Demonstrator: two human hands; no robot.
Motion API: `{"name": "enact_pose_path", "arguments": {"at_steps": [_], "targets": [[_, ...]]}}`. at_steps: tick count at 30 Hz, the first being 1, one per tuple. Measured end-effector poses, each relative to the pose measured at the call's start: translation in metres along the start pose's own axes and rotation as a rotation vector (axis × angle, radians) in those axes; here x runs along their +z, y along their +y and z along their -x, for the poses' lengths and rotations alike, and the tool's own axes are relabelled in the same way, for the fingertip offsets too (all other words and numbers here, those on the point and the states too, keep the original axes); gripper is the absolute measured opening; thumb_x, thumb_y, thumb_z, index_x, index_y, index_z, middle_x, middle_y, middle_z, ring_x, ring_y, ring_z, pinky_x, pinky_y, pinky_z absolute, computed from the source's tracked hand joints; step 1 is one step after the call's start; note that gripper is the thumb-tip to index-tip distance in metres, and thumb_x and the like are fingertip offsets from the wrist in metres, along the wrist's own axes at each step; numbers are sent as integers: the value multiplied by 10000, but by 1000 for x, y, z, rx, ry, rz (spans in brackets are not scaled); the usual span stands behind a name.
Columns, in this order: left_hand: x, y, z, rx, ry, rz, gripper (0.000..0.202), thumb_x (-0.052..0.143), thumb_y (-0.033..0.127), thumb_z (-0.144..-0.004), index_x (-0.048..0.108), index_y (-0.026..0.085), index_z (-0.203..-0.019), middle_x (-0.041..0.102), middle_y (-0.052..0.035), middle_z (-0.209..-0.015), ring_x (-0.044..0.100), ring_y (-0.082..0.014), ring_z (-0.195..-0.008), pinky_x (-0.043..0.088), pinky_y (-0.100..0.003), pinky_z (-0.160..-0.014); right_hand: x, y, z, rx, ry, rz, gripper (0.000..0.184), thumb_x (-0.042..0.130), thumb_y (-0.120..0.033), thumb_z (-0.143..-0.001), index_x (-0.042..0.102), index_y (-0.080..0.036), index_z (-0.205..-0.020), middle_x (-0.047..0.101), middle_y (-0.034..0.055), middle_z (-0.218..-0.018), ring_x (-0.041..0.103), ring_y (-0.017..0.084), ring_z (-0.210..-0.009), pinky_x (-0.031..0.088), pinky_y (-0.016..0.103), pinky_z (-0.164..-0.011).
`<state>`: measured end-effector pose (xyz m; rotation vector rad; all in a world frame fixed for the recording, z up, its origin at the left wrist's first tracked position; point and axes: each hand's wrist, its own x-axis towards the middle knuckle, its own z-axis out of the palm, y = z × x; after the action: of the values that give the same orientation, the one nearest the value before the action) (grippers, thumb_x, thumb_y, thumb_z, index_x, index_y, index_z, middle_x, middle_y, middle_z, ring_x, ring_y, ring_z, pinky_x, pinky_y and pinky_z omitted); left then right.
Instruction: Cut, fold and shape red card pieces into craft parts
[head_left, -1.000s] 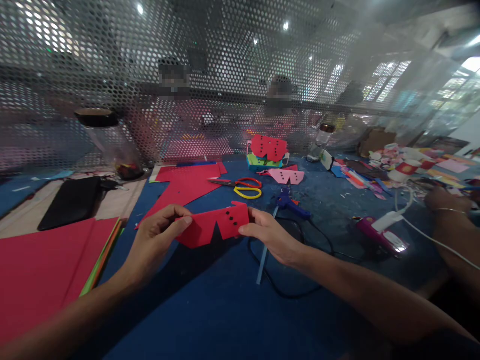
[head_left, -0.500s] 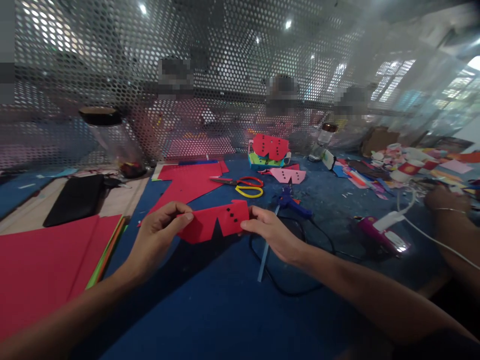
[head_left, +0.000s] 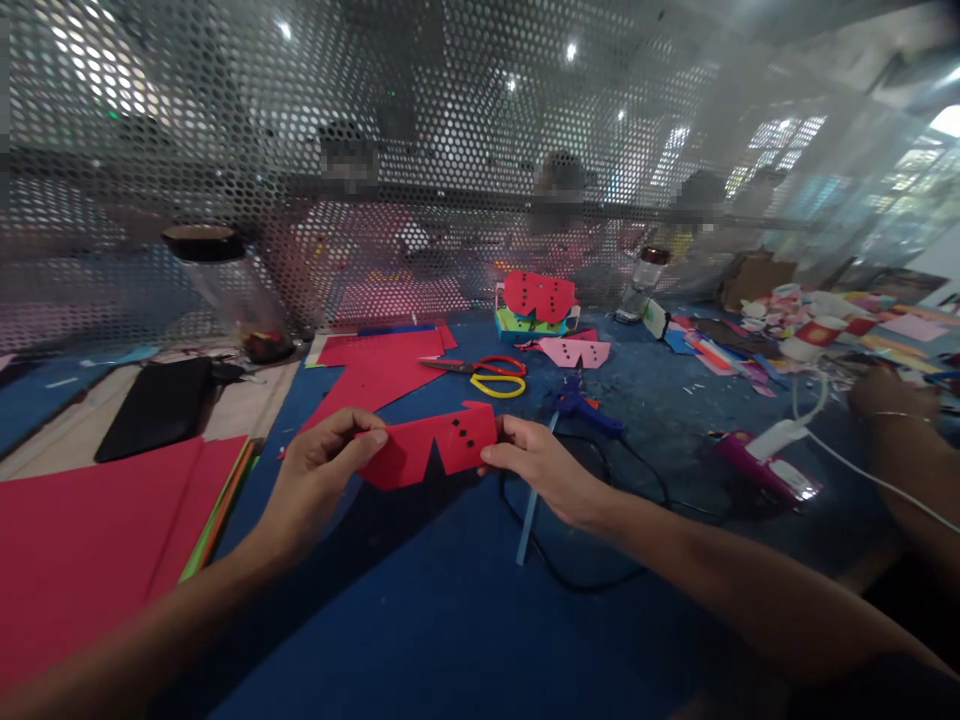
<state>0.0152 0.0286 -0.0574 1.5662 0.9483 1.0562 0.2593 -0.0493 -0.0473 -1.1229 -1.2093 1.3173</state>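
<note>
A red paper mask shape (head_left: 409, 452) with a V-shaped notch and several black diamond marks on its right half is held above the blue table. My left hand (head_left: 319, 465) pinches its left end between thumb and fingers. At the right end, my right hand (head_left: 544, 462) grips it the same way. Beyond the paper lie scissors (head_left: 487, 375) with one red and one yellow handle. A blue glue gun (head_left: 589, 408) rests just past my right hand, with a pale glue stick (head_left: 528, 525) extending toward me.
Red paper sheets (head_left: 382, 362) lie behind my left hand; a red stack (head_left: 97, 530) and a black phone (head_left: 157, 405) are at left. Similar red (head_left: 538, 295) and pink (head_left: 575, 351) cutouts stand at the back. Another person's hand (head_left: 892, 395) is at far right, near paper scraps.
Almost nothing differs. Both hands keep hold of the red paper in nearly the same place, and the camera view has shifted slightly.
</note>
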Motion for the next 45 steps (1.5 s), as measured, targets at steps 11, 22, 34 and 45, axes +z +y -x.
{"name": "enact_pose_path", "arguments": {"at_steps": [11, 22, 34, 45], "targets": [[-2, -1, -1, -4, -1, -19, 183, 685, 372, -888, 652, 208, -815, 579, 36, -685, 506, -120, -624, 390, -226, -592, -1, 0, -1, 12, 32, 57, 103, 591, -158, -799, 683, -174, -842, 691, 27, -794, 639, 163, -759, 477, 322, -788], [-1, -2, -3, -17, 27, 15, 186, 716, 367, -846, 658, 200, -790, 577, 37, -685, 504, -111, -631, 384, -219, -592, -3, -4, 0, 35, 72, 19, 97, 582, -160, -799, 655, -178, -860, 669, 6, -800, 633, 139, -754, 488, 290, -777], [-2, -2, -4, -19, 46, 21, 177, 716, 357, -829, 658, 197, -783, 569, 36, -672, 493, -115, -618, 375, -223, -573, -5, -4, -2, 31, 143, 21, 132, 578, -187, -811, 667, -178, -909, 686, 27, -908, 636, 128, -748, 499, 284, -745], [0, 6, -7, -27, 83, 78, 197, 737, 360, -794, 658, 185, -748, 561, 25, -672, 484, -120, -631, 388, -224, -575, -34, -23, -1, -214, 213, 248, 89, 603, -268, -878, 639, -190, -901, 672, 14, -869, 659, 145, -780, 515, 294, -768]]}}
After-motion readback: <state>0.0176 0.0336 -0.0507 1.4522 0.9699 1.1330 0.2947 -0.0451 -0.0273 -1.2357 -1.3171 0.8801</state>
